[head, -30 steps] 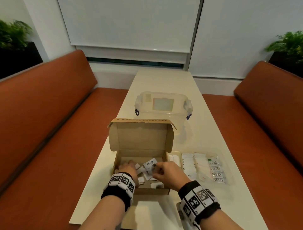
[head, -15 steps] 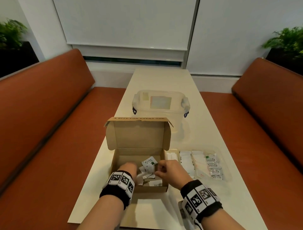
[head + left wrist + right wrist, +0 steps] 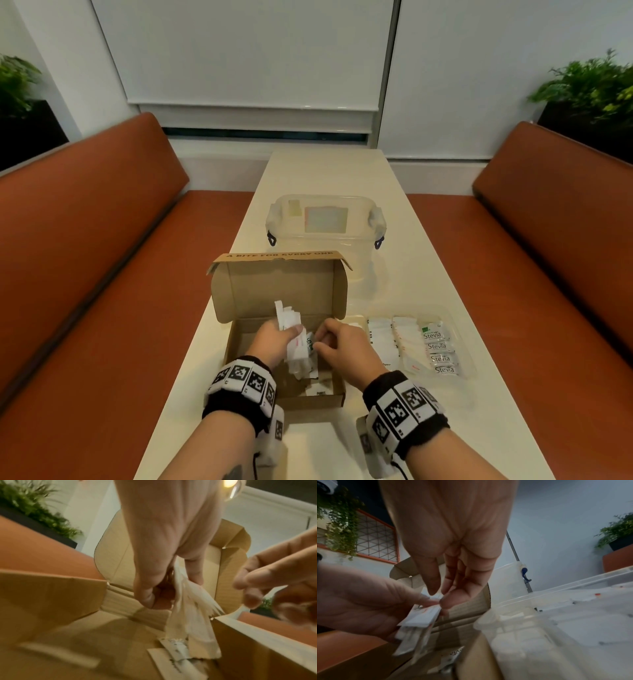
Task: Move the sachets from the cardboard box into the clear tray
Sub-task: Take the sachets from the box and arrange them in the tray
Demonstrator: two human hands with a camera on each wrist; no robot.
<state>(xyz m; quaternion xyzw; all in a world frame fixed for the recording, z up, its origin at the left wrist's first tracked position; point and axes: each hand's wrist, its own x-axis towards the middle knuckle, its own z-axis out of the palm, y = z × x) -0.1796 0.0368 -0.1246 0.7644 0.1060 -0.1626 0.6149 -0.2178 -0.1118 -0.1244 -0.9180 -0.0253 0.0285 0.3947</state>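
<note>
Both hands were over the open cardboard box (image 3: 284, 342). The left hand (image 3: 274, 339) had its fingers and thumb curled round a bunch of sachets (image 3: 291, 329), holding them like a little fan. Some stuck up above the hand and some hung down below it. The right hand (image 3: 342, 346) was just beside it, with its thumb and fingertips (image 3: 447, 600) at the edge of that bunch. The picture was too blurry there to tell if they were really pinching it.

More sachets (image 3: 317, 390) lay loose on the bottom of the box, near its front wall. The lid of the box stood up at the back.

The clear tray (image 3: 462, 342) sat on the table (image 3: 428, 260) just to the right of the box. Rows of white sachets lay flat in it, and a row at its right side had the word Stevia on it.

A clear tub with a lid (image 3: 325, 222) stood behind the box. Orange benches (image 3: 102, 257) ran along both sides of the table, and green plants (image 3: 589, 85) stood in the far corners.
</note>
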